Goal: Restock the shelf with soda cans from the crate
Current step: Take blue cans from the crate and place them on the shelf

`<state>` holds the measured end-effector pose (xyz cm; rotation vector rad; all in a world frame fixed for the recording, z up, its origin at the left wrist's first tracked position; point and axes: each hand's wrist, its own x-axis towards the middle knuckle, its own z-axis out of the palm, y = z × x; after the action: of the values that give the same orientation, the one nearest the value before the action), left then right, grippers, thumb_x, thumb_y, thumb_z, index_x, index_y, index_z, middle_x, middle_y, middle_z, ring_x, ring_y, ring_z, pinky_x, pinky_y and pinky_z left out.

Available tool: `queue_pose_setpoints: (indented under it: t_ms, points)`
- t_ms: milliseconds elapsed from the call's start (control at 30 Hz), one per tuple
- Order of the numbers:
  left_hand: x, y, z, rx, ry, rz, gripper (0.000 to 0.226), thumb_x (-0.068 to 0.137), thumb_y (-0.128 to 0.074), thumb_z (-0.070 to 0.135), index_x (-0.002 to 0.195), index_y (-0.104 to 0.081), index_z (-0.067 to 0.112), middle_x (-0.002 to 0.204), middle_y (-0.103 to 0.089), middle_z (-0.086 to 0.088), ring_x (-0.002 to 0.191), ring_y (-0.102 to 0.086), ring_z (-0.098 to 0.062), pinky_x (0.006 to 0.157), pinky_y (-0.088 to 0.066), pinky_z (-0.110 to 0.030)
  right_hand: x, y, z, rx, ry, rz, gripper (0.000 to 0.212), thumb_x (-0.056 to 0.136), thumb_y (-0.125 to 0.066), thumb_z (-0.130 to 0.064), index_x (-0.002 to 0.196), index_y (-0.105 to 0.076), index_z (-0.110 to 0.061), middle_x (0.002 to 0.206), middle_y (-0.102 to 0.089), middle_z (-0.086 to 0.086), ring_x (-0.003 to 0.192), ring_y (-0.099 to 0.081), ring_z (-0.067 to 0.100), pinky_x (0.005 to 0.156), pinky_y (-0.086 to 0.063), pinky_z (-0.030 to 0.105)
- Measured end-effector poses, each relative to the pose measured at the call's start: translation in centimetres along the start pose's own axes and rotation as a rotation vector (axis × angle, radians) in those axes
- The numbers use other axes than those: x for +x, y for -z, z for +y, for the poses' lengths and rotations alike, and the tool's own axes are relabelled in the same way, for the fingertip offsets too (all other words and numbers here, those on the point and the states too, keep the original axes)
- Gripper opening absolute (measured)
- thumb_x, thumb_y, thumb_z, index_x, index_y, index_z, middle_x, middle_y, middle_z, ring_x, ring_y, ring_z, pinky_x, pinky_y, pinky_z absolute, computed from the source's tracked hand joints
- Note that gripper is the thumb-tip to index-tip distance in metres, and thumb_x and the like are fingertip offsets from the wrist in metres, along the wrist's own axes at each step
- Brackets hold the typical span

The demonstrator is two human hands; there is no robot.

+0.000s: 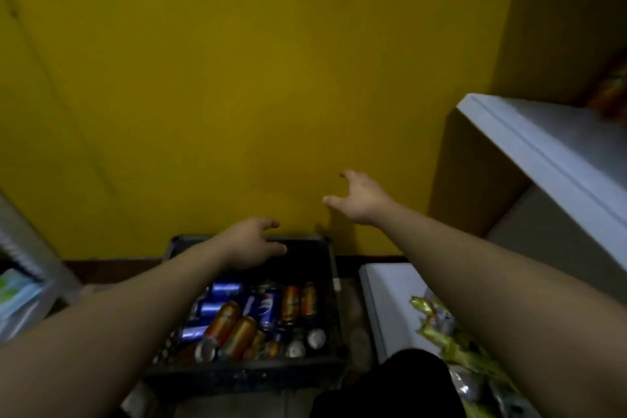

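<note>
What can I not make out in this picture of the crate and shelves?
Head view:
- Far inside of the crate: covered by the left hand, dark.
- Labels of the orange cans: blurred.
- The orange thing on the upper shelf: cut by the right edge, blurred.

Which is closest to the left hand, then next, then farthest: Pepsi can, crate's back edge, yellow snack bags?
1. Crate's back edge, right by the left hand.
2. Pepsi can, below it, mid-crate.
3. Yellow snack bags, far right, outside the crate.
</note>
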<state>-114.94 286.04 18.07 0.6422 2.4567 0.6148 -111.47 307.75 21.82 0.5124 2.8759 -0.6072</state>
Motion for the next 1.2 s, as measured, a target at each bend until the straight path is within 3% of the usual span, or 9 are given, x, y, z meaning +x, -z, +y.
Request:
queue_pose_setpoints:
  t_ms: [100,200,333,433,533,800,900,1033,1200]
  points:
    - [-0.1,-2.1,-6.7,-0.063,0.144,-0.080,0.060,0.091,-0.061,0.038,0.143,-0.039,0.018,0.141,-0.048,-0.006,0.105,-0.056,-0.019,0.086,-0.048,-0.033,2.3,-6.2,-1.3,-0.020,0.022,-0.160,0.084,0.090,-0.054,-0.056,0.154,-0.016,-0.018,0.160,-0.016,0.007,0.142,-0.027,0.031,0.111,-0.034,0.045]
    - [0.5,-4.1,-12.2,-0.131,0.274,-0.131,0.053,0.087,-0.065,0.039,0.134,-0.047,0.022,0.139,-0.051,-0.008,0.107,-0.057,-0.021,0.091,-0.047,-0.035,5.0,-11.5,-1.9,-0.040,0.032,-0.285,0.084,0.092,-0.053,-0.056,0.155,-0.012,-0.019,0.161,-0.014,0.007,0.142,-0.026,0.032,0.112,-0.033,0.044]
    - [3.5,-7.0,-18.4,-0.291,0.379,-0.217,0.078,0.074,-0.070,0.047,0.142,-0.043,0.018,0.139,-0.050,-0.004,0.114,-0.057,-0.021,0.096,-0.049,-0.039,9.2,-18.2,-1.8,-0.019,-0.003,-0.427,0.080,0.094,-0.052,-0.053,0.154,-0.010,-0.022,0.161,-0.013,0.006,0.139,-0.033,0.030,0.109,-0.037,0.041]
    - [6.4,-8.7,-20.5,-0.337,0.400,-0.253,0.044,0.085,-0.067,0.039,0.125,-0.056,0.024,0.124,-0.061,-0.002,0.105,-0.061,-0.017,0.093,-0.050,-0.036,12.3,-23.2,-0.9,0.014,-0.064,-0.530,0.081,0.093,-0.054,-0.051,0.155,-0.012,-0.021,0.159,-0.017,0.008,0.130,-0.044,0.030,0.103,-0.043,0.040]
    - [10.4,-11.1,-22.5,-0.334,0.380,-0.264,0.037,0.089,-0.064,0.032,0.124,-0.057,0.025,0.123,-0.061,-0.002,0.100,-0.057,-0.013,0.084,-0.047,-0.026,15.1,-28.2,0.7,0.026,-0.112,-0.571,0.082,0.088,-0.058,-0.054,0.152,-0.022,-0.017,0.150,-0.035,0.011,0.126,-0.047,0.031,0.101,-0.045,0.044]
    - [19.4,-17.0,-26.5,-0.271,0.377,-0.335,0.049,0.079,-0.065,0.041,0.112,-0.062,0.005,0.118,-0.060,-0.008,0.110,-0.057,-0.024,0.091,-0.047,-0.031,21.4,-41.7,5.6,-0.033,-0.178,-0.642,0.072,0.077,-0.062,-0.058,0.134,-0.050,-0.015,0.134,-0.057,0.010,0.117,-0.056,0.028,0.096,-0.048,0.035]
    - [21.4,-18.8,-28.3,-0.241,0.387,-0.331,0.044,0.086,-0.065,0.034,0.123,-0.057,0.012,0.130,-0.054,-0.005,0.118,-0.051,-0.021,0.094,-0.042,-0.028,22.5,-44.1,5.5,-0.097,-0.174,-0.658,0.072,0.089,-0.060,-0.048,0.144,-0.038,-0.009,0.146,-0.043,0.015,0.131,-0.044,0.031,0.105,-0.040,0.034]
    - [22.8,-20.5,-30.1,-0.160,0.363,-0.336,0.058,0.089,-0.061,0.039,0.140,-0.043,0.017,0.145,-0.039,-0.004,0.133,-0.037,-0.021,0.106,-0.036,-0.031,23.6,-46.9,6.0,-0.194,-0.146,-0.698,0.090,0.091,-0.052,-0.057,0.154,-0.011,-0.007,0.161,-0.006,0.016,0.147,-0.008,0.034,0.119,-0.017,0.039]
    - [22.6,-21.5,-30.7,-0.193,0.357,-0.379,0.041,0.089,-0.061,0.032,0.125,-0.056,0.014,0.131,-0.051,-0.001,0.120,-0.050,-0.019,0.101,-0.041,-0.030,22.6,-48.5,6.1,-0.079,-0.160,-0.644,0.091,0.084,-0.066,-0.050,0.150,-0.020,-0.008,0.155,-0.025,0.015,0.142,-0.026,0.033,0.114,-0.028,0.038]
